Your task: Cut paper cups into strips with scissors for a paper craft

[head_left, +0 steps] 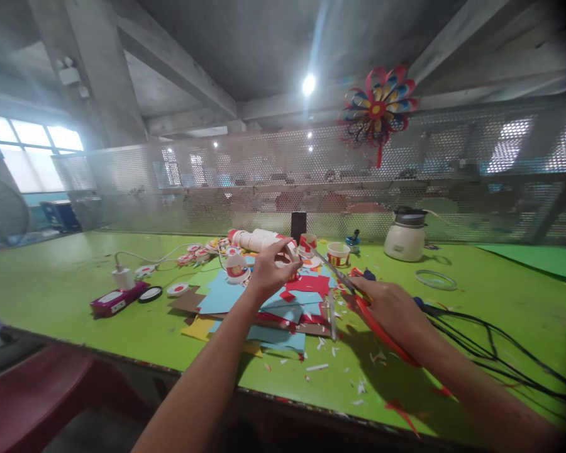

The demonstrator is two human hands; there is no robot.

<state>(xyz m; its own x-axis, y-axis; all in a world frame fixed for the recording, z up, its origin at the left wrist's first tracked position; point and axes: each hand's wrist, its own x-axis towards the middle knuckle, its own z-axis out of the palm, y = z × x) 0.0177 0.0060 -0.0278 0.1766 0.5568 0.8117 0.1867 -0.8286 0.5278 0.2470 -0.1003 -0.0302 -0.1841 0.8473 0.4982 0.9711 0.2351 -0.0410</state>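
Observation:
My left hand (270,272) is above the stack of coloured paper (283,308), its thumb and fingers closed round a small white and red paper cup (290,257), mostly hidden by the fingers. In my right hand (391,308) is a pair of scissors (375,330) with red-orange handles. The scissors' blades point up and left towards the cup, and I cannot tell whether they touch it. Near my left wrist another paper cup (237,269) stands on the paper. Two more, a red one (307,243) and a white one (338,254), stand behind the blades.
White paper scraps (318,367) litter the green table (136,340). At the left lie a purple power strip (119,301) with a white plug and a black round lid (149,294). To the right are a cream kettle (404,239), a tape ring (435,280) and black cables (490,343). A mesh partition (245,189) runs behind.

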